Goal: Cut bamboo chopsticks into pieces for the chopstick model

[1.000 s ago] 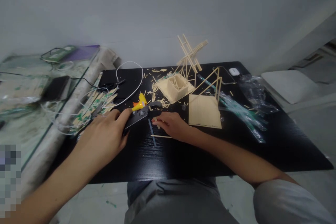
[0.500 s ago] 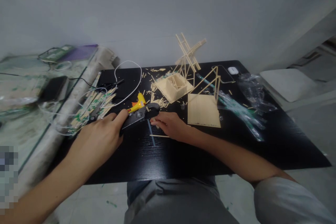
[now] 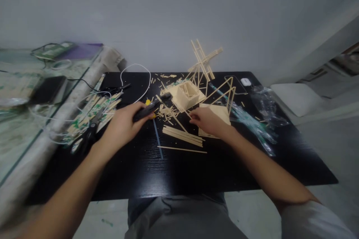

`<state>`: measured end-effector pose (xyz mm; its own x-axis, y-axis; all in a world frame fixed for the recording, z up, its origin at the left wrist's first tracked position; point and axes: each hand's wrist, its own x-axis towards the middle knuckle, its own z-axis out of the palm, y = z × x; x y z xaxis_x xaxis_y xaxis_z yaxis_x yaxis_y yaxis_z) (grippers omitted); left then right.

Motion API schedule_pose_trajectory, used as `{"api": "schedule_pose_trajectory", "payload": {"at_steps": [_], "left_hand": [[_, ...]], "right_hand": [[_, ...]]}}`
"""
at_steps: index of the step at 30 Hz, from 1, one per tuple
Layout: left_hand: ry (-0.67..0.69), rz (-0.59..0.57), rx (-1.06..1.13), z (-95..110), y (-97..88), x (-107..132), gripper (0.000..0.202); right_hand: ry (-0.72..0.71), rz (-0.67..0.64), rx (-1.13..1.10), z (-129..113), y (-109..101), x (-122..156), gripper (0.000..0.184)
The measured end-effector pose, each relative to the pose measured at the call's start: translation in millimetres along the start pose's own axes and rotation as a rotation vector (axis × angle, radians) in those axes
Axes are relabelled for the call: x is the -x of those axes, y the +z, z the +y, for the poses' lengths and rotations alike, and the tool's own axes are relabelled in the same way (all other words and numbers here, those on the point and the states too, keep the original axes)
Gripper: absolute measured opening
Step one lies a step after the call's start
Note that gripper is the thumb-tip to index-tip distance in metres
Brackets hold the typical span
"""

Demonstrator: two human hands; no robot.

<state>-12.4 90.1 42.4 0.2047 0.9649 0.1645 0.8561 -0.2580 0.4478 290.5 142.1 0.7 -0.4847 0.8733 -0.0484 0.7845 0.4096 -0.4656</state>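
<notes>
My left hand [image 3: 123, 123] is closed round a black hand cutter [image 3: 153, 107], whose head points toward the middle of the table. Partly behind the cutter is a yellow glue gun [image 3: 148, 102]. On the right, the fingers of my right hand [image 3: 210, 120] are pinched on the end of a thin wooden stick [image 3: 187, 114], beside a square wooden board [image 3: 218, 110]. Several cut sticks [image 3: 182, 136] lie side by side below the hands, with a single stick [image 3: 182, 149] in front of them. A longer stick [image 3: 174, 116] slants between the cutter and this row.
A wooden windmill-like model [image 3: 203, 61] stands at the back on a base with a box [image 3: 186, 97]. Stick offcuts [image 3: 166, 112] are scattered nearby. Scissors [image 3: 91, 130] and wrapped sticks [image 3: 89, 110] lie left; plastic wrappers [image 3: 252, 119] lie right. A white cable [image 3: 150, 78] loops behind.
My right hand has moved right, away from the cutter, uncovering the row of sticks. My left hand has turned the cutter and shifted slightly; it now covers most of the glue gun.
</notes>
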Motion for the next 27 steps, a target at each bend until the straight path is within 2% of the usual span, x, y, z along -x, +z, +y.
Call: {"api": "schedule_pose_trajectory", "payload": {"at_steps": [3,6,8,9,10,12,13,15,17,19,22,25,27], "left_hand": [[0.032,-0.078,0.106,4.9,22.5,-5.6,0.038],[0.032,-0.143,0.153,6.3,38.0,-5.5,0.042],[0.046,-0.179,0.181,4.6,43.7,-3.7,0.044],[0.058,-0.19,0.189,3.3,45.5,-2.6,0.045],[0.067,-0.194,0.188,1.9,46.9,-1.4,0.047],[0.066,-0.194,0.176,-0.3,48.7,0.7,0.048],[0.062,-0.195,0.169,-1.0,49.4,1.7,0.049],[0.048,-0.202,0.163,-1.5,51.0,3.4,0.05],[0.042,-0.217,0.173,-1.3,52.6,4.7,0.052],[0.041,-0.233,0.197,-0.9,54.0,5.6,0.053],[0.05,-0.247,0.221,-0.2,55.0,6.2,0.054],[0.057,-0.25,0.194,0.3,55.1,6.6,0.057],[0.057,-0.249,0.161,0.4,55.6,7.0,0.059]], "right_hand": [[0.048,-0.004,0.019,12.2,16.6,1.0,0.013],[0.068,0.023,0.048,11.0,23.5,4.4,0.012],[0.063,0.086,-0.022,3.4,21.6,7.3,0.002],[0.053,0.125,-0.135,-1.6,19.7,8.8,0.004],[0.035,0.136,-0.317,-6.9,17.8,10.4,0.009],[0.002,0.044,-0.735,-17.0,15.0,13.4,0.018],[-0.004,-0.007,-0.897,-21.3,14.4,14.7,0.028],[0.006,-0.039,-1.054,-28.1,14.1,16.9,0.056],[0.007,-0.002,-1.063,-33.0,14.2,17.8,0.073],[-0.024,0.002,-1.067,-36.2,13.7,17.2,0.071],[-0.069,-0.044,-1.096,-38.1,12.1,14.7,0.053],[-0.051,-0.089,-1.075,-37.2,11.3,12.4,0.041],[-0.027,-0.104,-1.07,-36.1,11.9,11.6,0.04]]}}
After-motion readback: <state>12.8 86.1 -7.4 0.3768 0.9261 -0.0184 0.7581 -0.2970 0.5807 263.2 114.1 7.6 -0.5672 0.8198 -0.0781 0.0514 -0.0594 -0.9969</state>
